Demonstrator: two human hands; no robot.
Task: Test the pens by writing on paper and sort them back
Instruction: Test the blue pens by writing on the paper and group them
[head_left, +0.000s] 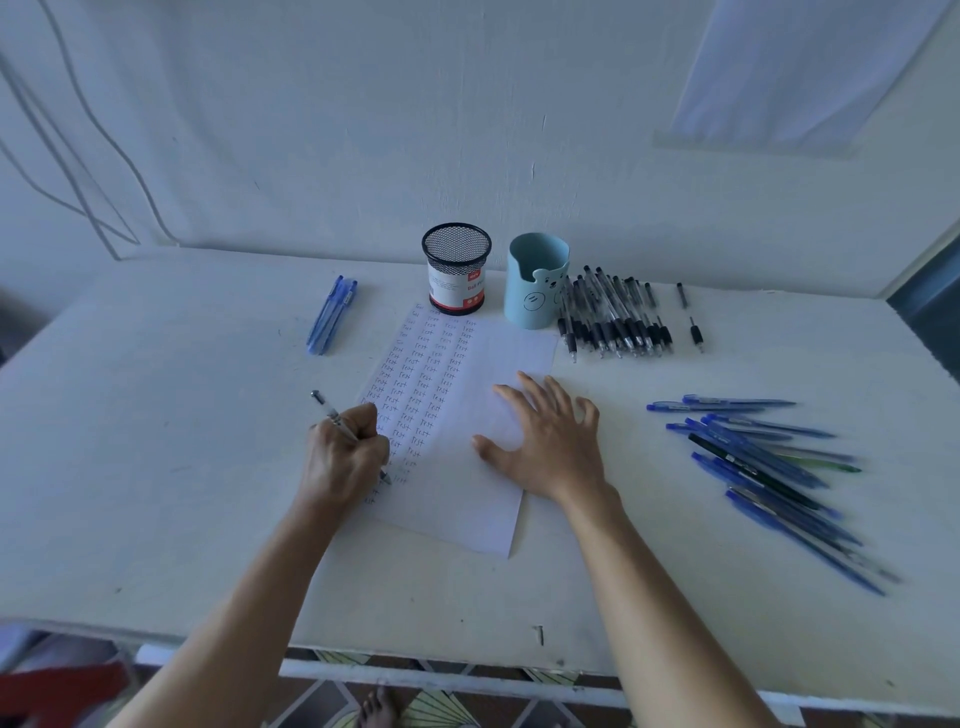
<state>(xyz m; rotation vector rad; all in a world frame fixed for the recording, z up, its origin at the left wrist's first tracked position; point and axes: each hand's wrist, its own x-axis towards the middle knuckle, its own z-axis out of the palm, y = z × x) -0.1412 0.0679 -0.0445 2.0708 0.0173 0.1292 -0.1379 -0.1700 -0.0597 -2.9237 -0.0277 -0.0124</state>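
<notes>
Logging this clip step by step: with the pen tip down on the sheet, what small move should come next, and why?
Probably finish the short test stroke. The left hand grips the pen with its tip on the paper at the foot of the left column of written words, and the right hand lies flat on the sheet, steadying it.

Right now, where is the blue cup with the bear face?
In the head view the blue bear cup stands at the back of the table, right of the black mesh pen pot and left of the black pens.
</notes>
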